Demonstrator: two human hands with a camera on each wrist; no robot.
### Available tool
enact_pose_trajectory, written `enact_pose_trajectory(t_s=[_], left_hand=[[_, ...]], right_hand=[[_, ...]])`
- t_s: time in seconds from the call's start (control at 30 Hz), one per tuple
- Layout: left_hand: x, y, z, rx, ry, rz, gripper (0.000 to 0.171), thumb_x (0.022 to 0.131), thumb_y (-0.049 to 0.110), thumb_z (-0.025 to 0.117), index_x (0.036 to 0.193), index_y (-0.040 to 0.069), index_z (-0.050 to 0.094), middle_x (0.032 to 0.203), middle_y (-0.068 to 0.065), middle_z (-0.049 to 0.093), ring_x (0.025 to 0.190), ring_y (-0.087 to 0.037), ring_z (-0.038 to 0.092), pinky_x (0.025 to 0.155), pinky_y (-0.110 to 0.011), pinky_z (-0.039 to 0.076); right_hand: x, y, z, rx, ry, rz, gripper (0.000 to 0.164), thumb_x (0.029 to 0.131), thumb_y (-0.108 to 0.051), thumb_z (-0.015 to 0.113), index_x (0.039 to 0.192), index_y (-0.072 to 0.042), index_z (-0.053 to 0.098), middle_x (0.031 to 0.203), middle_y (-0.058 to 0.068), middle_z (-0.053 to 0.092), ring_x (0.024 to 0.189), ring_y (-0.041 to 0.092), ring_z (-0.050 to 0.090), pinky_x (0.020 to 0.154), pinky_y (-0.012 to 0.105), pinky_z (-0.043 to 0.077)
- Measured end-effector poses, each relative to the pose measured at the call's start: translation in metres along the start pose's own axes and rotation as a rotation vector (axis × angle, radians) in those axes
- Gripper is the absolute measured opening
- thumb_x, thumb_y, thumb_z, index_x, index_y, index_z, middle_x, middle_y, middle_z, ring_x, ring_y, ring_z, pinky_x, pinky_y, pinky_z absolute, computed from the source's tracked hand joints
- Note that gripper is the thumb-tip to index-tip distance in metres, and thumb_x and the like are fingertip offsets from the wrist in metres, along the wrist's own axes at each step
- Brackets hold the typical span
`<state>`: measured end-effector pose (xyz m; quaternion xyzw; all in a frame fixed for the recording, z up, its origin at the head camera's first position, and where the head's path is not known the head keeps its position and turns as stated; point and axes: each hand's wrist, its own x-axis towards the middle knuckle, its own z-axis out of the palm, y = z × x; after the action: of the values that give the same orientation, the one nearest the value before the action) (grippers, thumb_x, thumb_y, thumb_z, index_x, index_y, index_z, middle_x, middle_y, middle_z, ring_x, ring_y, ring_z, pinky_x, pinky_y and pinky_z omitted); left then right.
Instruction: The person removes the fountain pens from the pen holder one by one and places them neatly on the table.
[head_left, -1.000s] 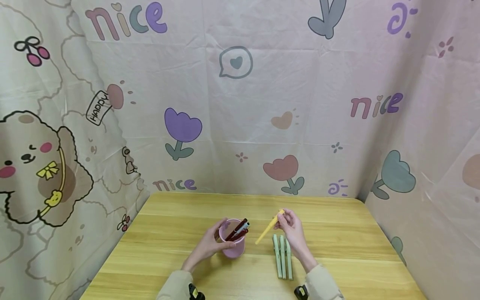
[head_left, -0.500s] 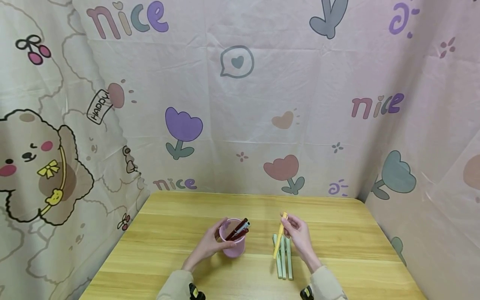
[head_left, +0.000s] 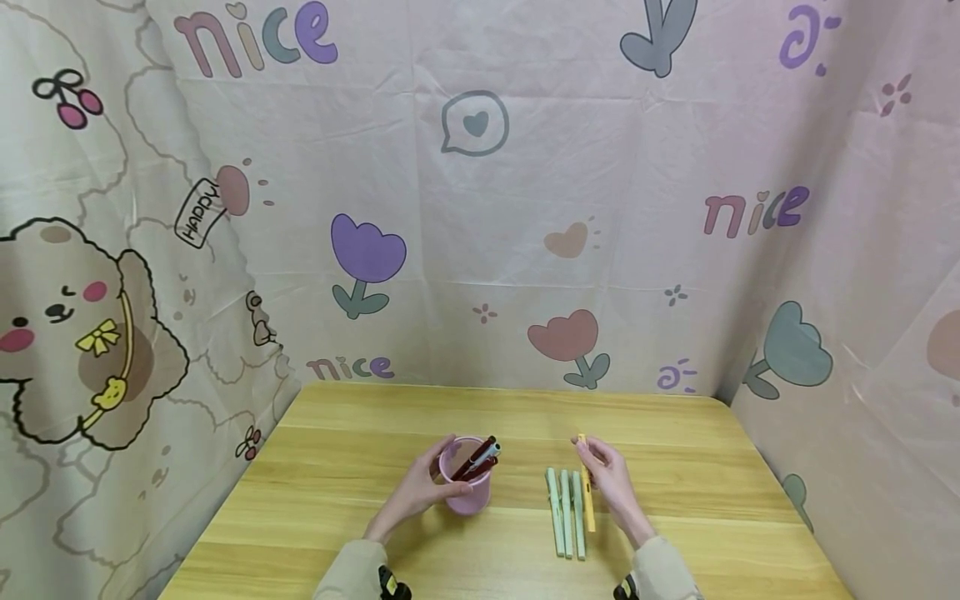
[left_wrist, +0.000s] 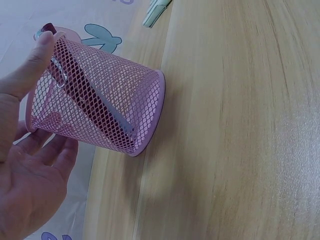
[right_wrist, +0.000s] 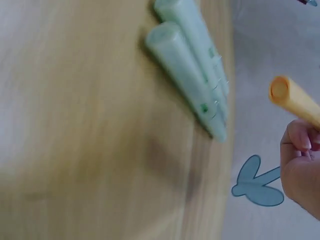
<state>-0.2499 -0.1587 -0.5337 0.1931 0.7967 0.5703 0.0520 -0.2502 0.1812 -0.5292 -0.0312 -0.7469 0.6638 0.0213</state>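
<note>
A pink mesh pen holder is gripped near its rim by my left hand, with the thumb and fingers on opposite sides. Dark red pens and a light blue pen lean inside it; the left wrist view shows them through the mesh. My right hand pinches a yellow pen close to its far end. In the right wrist view the yellow pen is held above the table. Just left of it, light green pens lie side by side on the wood.
The wooden table reaches back to a patterned curtain, which also hangs at both sides. Table surface lies between the pen holder and the green pens. A dark device is worn on each wrist.
My right hand has moved right with the yellow pen, from beside the pen holder, across the green pens, to their right side. The pen has swung nearly parallel to them. My left hand stays put.
</note>
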Motion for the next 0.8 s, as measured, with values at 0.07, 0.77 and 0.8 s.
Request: enact_pose_trajectory(t_s=[0.07,0.77,0.8], left_hand=[[0.0,0.0,0.0,-0.003,-0.001,-0.001,0.097,0.081,0.018,0.084,0.155,-0.006,0.026,0.155,-0.032,0.039,0.14,-0.052,0.043,0.116,-0.06,0.04],[0.001,0.001,0.001,-0.017,-0.002,0.004,0.096,0.082,0.016,0.084,0.155,-0.006,0.025,0.155,-0.031,0.039,0.141,-0.052,0.041,0.117,-0.06,0.039],[0.001,0.001,0.001,-0.016,0.0,0.003,0.096,0.082,0.016,0.084,0.155,-0.006,0.025,0.155,-0.031,0.039,0.141,-0.051,0.041,0.117,-0.06,0.039]], right_hand=[[0.0,0.003,-0.003,-0.057,0.006,-0.014,0.046,0.104,-0.029,0.056,0.138,0.001,0.057,0.126,0.019,0.067,0.102,0.019,0.064,0.074,0.013,0.051],[-0.002,0.016,-0.025,-0.079,0.006,0.074,0.036,0.103,-0.005,0.052,0.136,0.01,0.052,0.116,0.024,0.069,0.065,0.006,0.05,0.054,0.016,0.043],[-0.002,0.017,-0.026,-0.078,0.002,0.076,0.038,0.102,-0.005,0.052,0.137,0.01,0.051,0.118,0.025,0.069,0.064,0.006,0.049,0.053,0.016,0.042]])
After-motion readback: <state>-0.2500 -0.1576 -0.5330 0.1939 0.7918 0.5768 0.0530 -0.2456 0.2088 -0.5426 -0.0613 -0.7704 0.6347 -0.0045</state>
